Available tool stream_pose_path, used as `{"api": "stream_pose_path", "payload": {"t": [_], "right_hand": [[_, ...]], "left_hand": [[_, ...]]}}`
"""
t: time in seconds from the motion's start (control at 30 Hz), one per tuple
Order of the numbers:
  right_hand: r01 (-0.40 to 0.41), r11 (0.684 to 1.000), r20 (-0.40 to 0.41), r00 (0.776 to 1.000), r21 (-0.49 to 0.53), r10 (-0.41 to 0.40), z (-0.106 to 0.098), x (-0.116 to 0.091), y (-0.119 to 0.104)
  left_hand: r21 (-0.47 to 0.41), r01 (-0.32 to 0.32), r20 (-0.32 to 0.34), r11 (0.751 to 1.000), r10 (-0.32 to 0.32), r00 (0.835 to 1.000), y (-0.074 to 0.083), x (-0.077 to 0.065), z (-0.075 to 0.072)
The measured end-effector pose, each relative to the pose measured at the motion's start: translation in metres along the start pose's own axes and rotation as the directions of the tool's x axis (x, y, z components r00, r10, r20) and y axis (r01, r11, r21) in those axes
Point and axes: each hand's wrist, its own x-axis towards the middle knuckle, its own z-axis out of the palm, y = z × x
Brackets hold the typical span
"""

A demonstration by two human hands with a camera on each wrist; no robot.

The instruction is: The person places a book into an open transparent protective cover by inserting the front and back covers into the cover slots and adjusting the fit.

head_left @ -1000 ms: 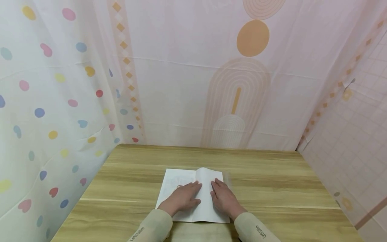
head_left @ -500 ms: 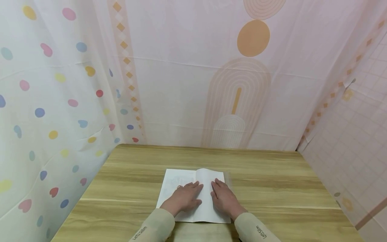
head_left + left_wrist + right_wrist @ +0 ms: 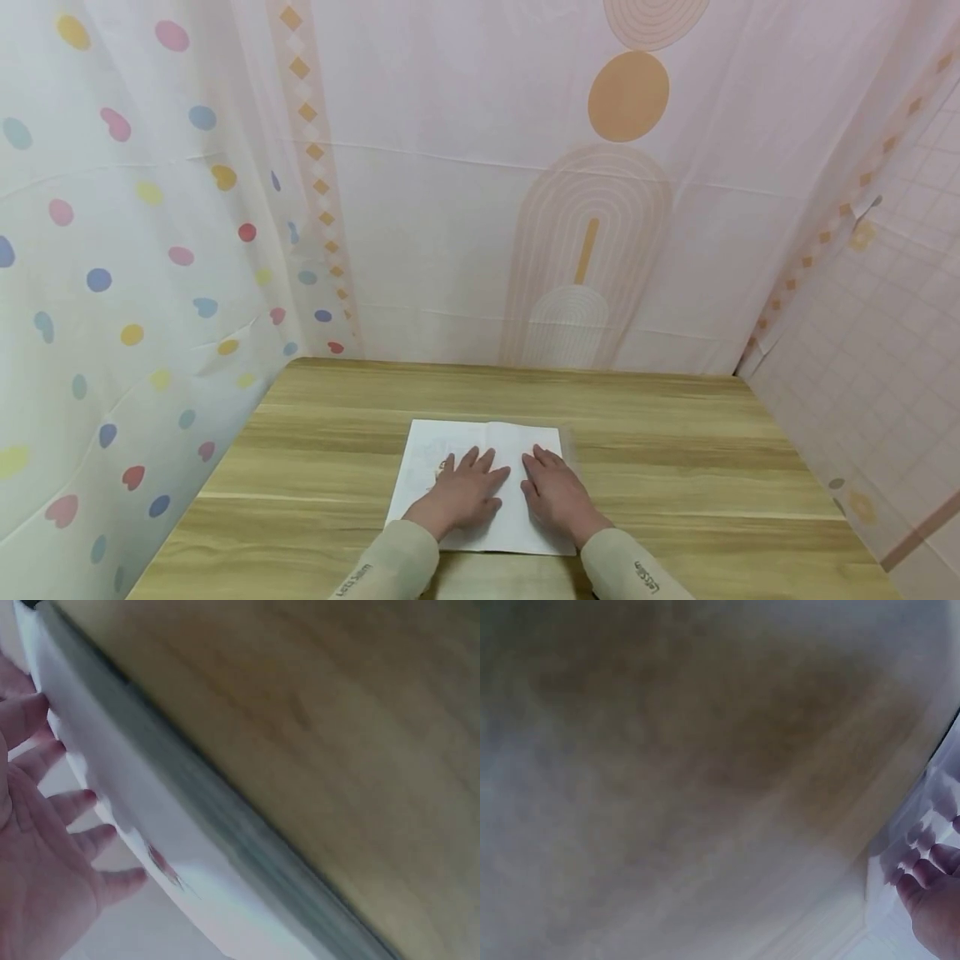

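An open book (image 3: 517, 440) with white pages lies on the wooden table, its near edge toward me. My left hand (image 3: 463, 492) rests near the middle fold with its fingers spread, partly covering a small brownish picture on the left page. On the right page lies my right hand (image 3: 557, 496), fingers straight and pointing away from me. In the left wrist view the fingertips of the left hand (image 3: 56, 832) touch the page, and the thickness of the book (image 3: 187, 787) shows along its edge. The right wrist view catches the right hand (image 3: 934, 900) with its fingertips at the page.
The wooden table (image 3: 697, 467) stretches out around the book on all sides. Behind it hangs a pale pink curtain (image 3: 435, 250) with arches. A white curtain with coloured dots (image 3: 150, 317) closes the left, and a checked one (image 3: 862, 333) the right.
My left hand has slid slightly right and its fingers have spread apart. The raised page by the fold now lies flatter. The right hand stays almost where it was.
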Motion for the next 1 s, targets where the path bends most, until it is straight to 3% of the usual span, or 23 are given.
{"api": "stream_pose_path", "payload": {"t": [0.2,0.37,0.57,0.8,1.0], "right_hand": [[-0.018,0.999,-0.002,1.000,0.032,0.019,-0.0011,-0.0002,0.0002],[-0.021,1.000,0.016,1.000,0.000,0.021,-0.0010,0.0001,-0.0006],[0.034,0.999,0.008,0.999,-0.037,-0.034,-0.0022,-0.0021,-0.0028],[0.106,0.991,-0.001,0.994,-0.086,-0.106,-0.0046,-0.0038,-0.0042],[0.089,0.993,0.007,0.996,-0.076,-0.089,-0.0051,-0.0036,-0.0053]], "left_hand": [[-0.109,0.009,0.010,0.994,-0.008,1.000,-0.0064,-0.0011,-0.0028],[-0.051,0.000,0.012,0.999,0.001,1.000,-0.0050,-0.0002,0.0000],[0.019,0.010,0.014,1.000,-0.010,1.000,-0.0017,0.0010,0.0020],[0.054,0.031,0.025,0.998,-0.032,0.999,0.0013,0.0010,0.0022],[0.059,0.044,0.036,0.997,-0.047,0.998,0.0031,0.0004,0.0024]]}}
